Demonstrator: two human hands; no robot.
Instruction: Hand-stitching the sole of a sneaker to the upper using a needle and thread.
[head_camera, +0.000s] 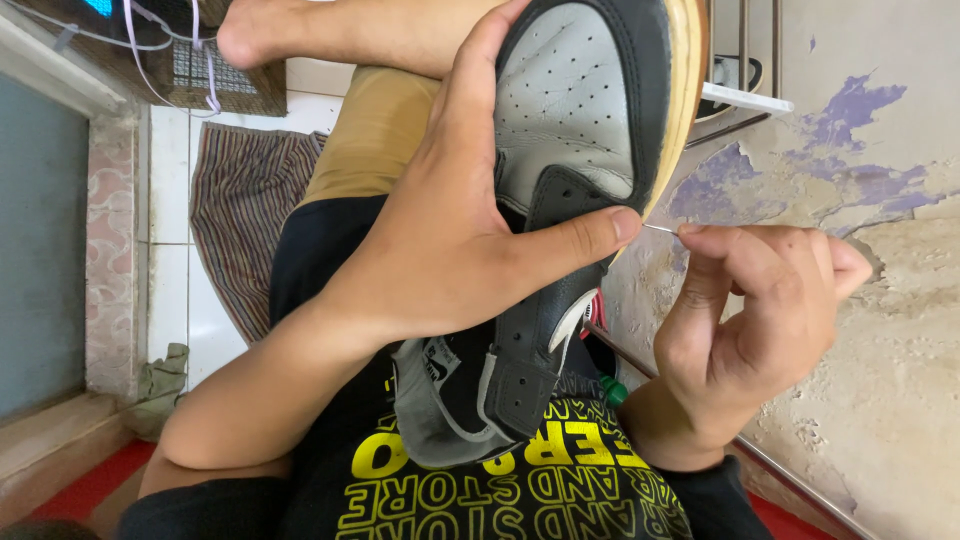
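Leather and thread: a shoe held in the lap, a needle at its sole edge

Black-and-white leather covers the sneaker (560, 180), its toe panel dotted with small perforations and its tan sole edge turned toward the peeling wall (880, 330). The head camera looks down on it as it rests against the person's lap, toe pointing away and the grey padded collar lying over a black shirt (520, 490) printed with yellow lettering. The left hand (440, 250) wraps over the shoe's side, fingers closed around the upper, thumb pressed flat near the sole edge. The right hand (750, 310) sits just beside that edge, its fingers pinched tight on a thin metal needle (660, 229) whose tip meets the shoe at the seam between leather and sole. A white label with dark print shows on the tongue near the collar. Behind, the wall's plaster is cracked and flaked, with purple patches of old paint. A striped cloth (240, 220) lies on the white tiled floor (170, 280) at the far side, well apart from both hands.
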